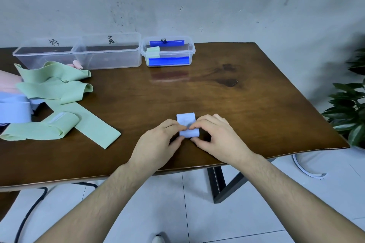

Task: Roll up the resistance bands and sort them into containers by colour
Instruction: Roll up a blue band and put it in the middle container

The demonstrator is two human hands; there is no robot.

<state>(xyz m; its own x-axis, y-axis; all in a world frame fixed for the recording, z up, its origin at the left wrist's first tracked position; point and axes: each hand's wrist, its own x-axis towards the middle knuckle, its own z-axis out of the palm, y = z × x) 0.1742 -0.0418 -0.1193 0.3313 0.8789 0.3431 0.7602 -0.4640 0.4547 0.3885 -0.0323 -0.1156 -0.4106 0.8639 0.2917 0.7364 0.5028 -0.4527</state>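
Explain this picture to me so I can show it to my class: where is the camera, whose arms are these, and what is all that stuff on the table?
There is no machine here. The single picture comes from a camera worn on a person's head, looking down at their own bare arms. The left hand and right hand together pinch a small pale blue band, mostly rolled up, on a brown wooden table. At the left lies a loose heap of green bands, with pale blue and pink ones at the edge. At the back stand three clear plastic containers; the right container holds a small green roll and has blue clips.
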